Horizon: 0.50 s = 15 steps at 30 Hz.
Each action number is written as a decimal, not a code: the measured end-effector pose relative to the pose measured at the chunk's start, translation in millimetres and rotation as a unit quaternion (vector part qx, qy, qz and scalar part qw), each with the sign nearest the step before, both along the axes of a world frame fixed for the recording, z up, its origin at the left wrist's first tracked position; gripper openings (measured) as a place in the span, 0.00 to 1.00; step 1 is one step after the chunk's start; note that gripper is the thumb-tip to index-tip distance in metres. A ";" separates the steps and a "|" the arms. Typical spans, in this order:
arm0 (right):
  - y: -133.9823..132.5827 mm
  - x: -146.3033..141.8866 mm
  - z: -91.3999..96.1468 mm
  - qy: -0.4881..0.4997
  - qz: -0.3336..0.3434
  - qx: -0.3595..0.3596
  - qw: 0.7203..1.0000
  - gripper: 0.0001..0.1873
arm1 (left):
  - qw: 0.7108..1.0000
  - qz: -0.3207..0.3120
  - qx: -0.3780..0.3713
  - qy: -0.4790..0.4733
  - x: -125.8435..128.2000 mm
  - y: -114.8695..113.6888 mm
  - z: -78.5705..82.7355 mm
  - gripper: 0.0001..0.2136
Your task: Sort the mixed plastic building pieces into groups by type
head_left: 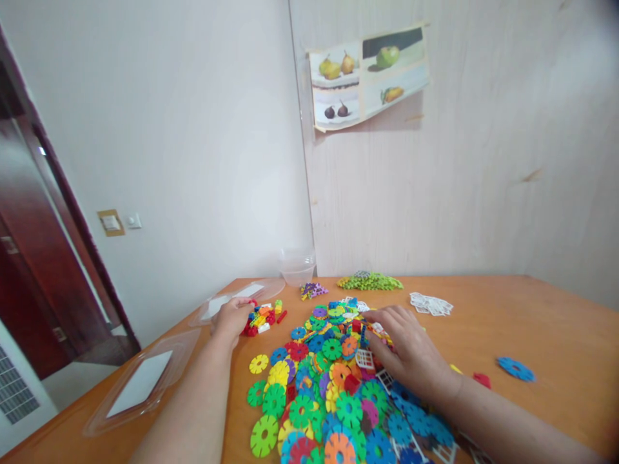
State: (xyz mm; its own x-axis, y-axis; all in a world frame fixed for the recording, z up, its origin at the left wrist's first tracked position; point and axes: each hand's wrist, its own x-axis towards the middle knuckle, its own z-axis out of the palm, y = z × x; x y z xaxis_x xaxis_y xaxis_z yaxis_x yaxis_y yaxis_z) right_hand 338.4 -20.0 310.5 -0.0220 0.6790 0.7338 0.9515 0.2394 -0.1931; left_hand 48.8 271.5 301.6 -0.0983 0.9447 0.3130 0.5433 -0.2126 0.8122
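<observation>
My left hand (233, 320) is at the left edge of a small pile of plastic building bricks (264, 317), mostly red, yellow and white. Its fingers are pinched together, and a small red brick (253, 302) shows at their tips. My right hand (406, 348) lies over the right side of a large mixed heap of notched plastic discs (333, 349), with thumb and fingers apart. Under and beside its fingers are white lattice pieces (365, 359), a red brick (356, 326) and blue discs. What lies beneath the palm is hidden.
At the back are a clear tub (297, 265), a purple-and-yellow pile (313, 291), a green pile (370, 281) and white lattice pieces (431, 304). Clear lids (145, 381) lie along the left edge. A blue disc (516, 368) sits to the right.
</observation>
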 end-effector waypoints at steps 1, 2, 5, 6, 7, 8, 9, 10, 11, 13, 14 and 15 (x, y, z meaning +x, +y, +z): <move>0.0 -0.1 0.4 0.001 0.001 0.000 1.000 0.11 | 1.000 -0.002 -0.005 0.005 0.8 0.6 -1.2 0.13; -0.1 -0.3 0.8 0.002 0.002 0.001 1.000 0.11 | 1.000 -0.005 -0.009 0.012 1.5 0.9 -2.2 0.13; -0.3 -0.9 1.8 0.003 0.001 0.001 1.000 0.11 | 0.999 -0.011 -0.015 0.030 3.3 0.4 -4.1 0.12; -0.3 -1.0 1.9 0.002 0.000 0.001 1.000 0.11 | 0.999 -0.011 -0.016 0.035 3.8 -0.2 -4.4 0.12; -0.2 -1.1 1.8 0.001 -0.001 0.001 1.000 0.11 | 0.999 -0.010 -0.016 0.040 4.1 -0.7 -4.8 0.12; 0.0 -1.1 1.5 0.000 -0.002 0.001 1.000 0.11 | 0.999 -0.010 -0.017 0.045 4.3 -1.3 -5.0 0.12; 0.2 -1.1 1.2 -0.001 -0.002 0.000 1.000 0.11 | 0.999 -0.009 -0.018 0.050 4.5 -1.8 -5.3 0.11; 0.4 -1.1 0.8 -0.002 -0.001 0.000 1.000 0.12 | 0.998 -0.009 -0.018 0.054 4.6 -2.2 -5.7 0.11; 0.5 -1.1 0.6 -0.003 -0.001 -0.001 1.000 0.12 | 0.998 -0.009 -0.018 0.058 4.7 -2.5 -6.0 0.11; 0.4 -1.5 0.5 -0.004 -0.003 -0.006 1.000 0.12 | 0.998 -0.010 -0.018 0.063 4.7 -2.6 -6.9 0.10; 0.1 -1.8 0.7 -0.005 -0.006 -0.009 1.000 0.12 | 0.998 -0.010 -0.017 0.065 4.7 -2.4 -7.3 0.10; -0.3 -2.2 1.0 -0.005 -0.008 -0.013 1.000 0.12 | 0.998 -0.011 -0.016 0.066 4.7 -2.1 -7.7 0.10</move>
State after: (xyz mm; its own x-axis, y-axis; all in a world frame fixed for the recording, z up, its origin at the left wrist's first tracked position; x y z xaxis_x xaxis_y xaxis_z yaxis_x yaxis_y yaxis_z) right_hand 336.1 -20.3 311.6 -0.0182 0.6981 0.7158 0.9573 0.2187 -0.1890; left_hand 53.4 269.4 293.8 -0.0373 0.9559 0.2912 0.6420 -0.2004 0.7401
